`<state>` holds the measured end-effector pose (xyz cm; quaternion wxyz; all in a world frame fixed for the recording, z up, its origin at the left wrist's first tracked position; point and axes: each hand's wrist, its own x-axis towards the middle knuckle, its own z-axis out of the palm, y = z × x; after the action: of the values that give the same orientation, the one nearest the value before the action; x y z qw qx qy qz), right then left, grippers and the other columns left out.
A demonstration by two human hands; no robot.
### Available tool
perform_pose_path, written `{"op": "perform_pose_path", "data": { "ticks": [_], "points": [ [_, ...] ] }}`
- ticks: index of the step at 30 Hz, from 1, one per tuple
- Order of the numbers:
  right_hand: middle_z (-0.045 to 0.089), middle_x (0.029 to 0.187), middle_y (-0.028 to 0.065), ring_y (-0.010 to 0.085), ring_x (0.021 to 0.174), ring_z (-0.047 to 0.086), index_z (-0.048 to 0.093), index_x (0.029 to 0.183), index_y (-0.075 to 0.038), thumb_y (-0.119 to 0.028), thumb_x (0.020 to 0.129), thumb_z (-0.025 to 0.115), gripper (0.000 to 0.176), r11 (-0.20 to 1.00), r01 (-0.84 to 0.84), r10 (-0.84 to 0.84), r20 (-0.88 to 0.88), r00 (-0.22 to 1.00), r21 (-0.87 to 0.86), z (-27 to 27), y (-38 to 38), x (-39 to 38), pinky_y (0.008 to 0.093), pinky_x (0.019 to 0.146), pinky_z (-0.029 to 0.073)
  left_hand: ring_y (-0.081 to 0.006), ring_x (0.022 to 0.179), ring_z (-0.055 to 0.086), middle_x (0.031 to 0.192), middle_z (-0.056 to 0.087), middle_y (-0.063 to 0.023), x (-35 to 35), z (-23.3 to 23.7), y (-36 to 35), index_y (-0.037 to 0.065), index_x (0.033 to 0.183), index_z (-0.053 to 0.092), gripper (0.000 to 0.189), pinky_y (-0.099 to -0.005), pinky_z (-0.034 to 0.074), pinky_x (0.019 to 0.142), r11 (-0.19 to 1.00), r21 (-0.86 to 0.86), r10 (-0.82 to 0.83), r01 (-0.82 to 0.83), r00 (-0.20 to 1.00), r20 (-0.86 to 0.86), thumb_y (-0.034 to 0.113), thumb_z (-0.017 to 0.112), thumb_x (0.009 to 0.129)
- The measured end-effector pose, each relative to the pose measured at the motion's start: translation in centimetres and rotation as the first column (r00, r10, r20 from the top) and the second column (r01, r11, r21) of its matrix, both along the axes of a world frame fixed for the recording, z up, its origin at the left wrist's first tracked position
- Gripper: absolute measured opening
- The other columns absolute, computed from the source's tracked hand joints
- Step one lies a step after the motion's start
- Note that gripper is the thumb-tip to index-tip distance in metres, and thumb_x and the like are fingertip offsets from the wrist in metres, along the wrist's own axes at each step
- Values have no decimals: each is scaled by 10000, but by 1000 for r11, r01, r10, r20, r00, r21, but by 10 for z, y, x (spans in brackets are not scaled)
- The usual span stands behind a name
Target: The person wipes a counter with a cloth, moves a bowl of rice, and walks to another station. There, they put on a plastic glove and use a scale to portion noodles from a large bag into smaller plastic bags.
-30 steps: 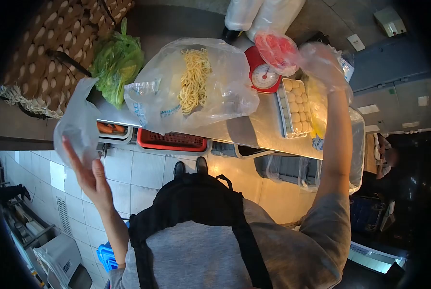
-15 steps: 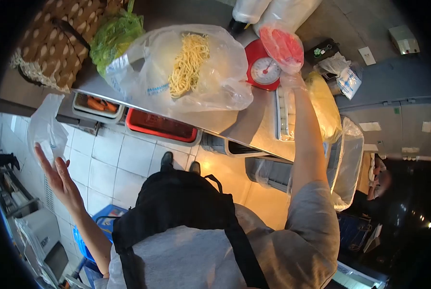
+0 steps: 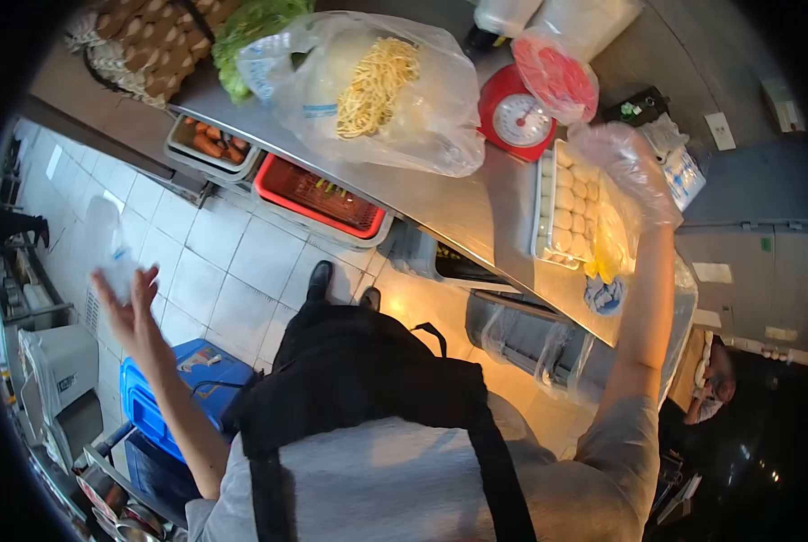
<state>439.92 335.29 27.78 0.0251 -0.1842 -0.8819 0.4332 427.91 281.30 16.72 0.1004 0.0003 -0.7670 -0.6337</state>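
My left hand (image 3: 135, 303) is raised over the floor at the left. A thin clear plastic bag (image 3: 107, 230), blurred, stands up from its fingers and seems held between them. My right hand (image 3: 634, 167), inside a clear plastic glove or bag, reaches over the counter beside a white tray (image 3: 538, 212). Pale, round, egg-like pieces (image 3: 570, 203) fill the tray in rows. A yellow plastic bag (image 3: 610, 253) lies at the tray's right side, under my right wrist. The plastic and blur hide my right fingers.
Yellow noodles (image 3: 377, 86) lie on a large clear bag (image 3: 453, 135) on the steel counter (image 3: 499, 203). A red dial scale (image 3: 519, 122) and a pink bag (image 3: 557, 77) stand behind the tray. Below are a red basket (image 3: 273, 185) and a carrot bin (image 3: 214, 143).
My right hand has moved right, from near the pink bag to beside the tray. More of the tray's pale pieces show now. My left hand and its bag have shifted slightly right.
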Motion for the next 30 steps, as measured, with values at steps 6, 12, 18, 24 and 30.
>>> {"op": "perform_pose_path", "data": {
  "ticks": [6,12,18,24,30],
  "points": [
    [596,988,89,190,936,547,563,974,-35,-178,739,624,281,780,-344,194,-321,927,-522,-20,-120,-117,308,868,400,-251,1075,469,1288,351,-186,-48,25,127,6,1375,69,947,-300,461,790,907,203,-324,368,920,-221,93,722,694],
    [613,882,80,183,818,584,598,941,-85,-120,733,576,212,871,-165,232,-90,969,462,-187,-88,-288,326,702,481,-102,758,520,1327,344,-168,-129,24,191,-48,1353,118,868,-210,438,609,927,30,-367,375,918,-147,-14,650,667],
    [607,917,108,199,873,579,561,1104,-59,-146,702,603,413,681,-30,-151,-180,972,-732,-161,-94,-210,320,756,471,-57,685,484,1381,291,-127,-127,48,152,37,1385,92,856,-190,427,576,857,230,-402,461,877,-263,-112,560,684],
    [617,907,86,173,819,577,596,1008,-35,-166,817,567,233,791,123,-312,-223,924,-599,-60,-73,-221,280,691,456,-64,717,512,1417,223,-122,-121,64,164,21,1380,72,879,-192,449,606,719,287,-552,633,771,-317,-96,594,683],
    [590,815,75,153,774,561,600,975,-77,-163,816,577,182,916,224,-280,-130,951,-333,-44,-58,-216,266,645,456,-93,778,538,1410,244,-123,-135,58,179,16,1377,82,859,-218,460,643,756,212,-565,619,782,-265,-95,589,693]
  ]
}}
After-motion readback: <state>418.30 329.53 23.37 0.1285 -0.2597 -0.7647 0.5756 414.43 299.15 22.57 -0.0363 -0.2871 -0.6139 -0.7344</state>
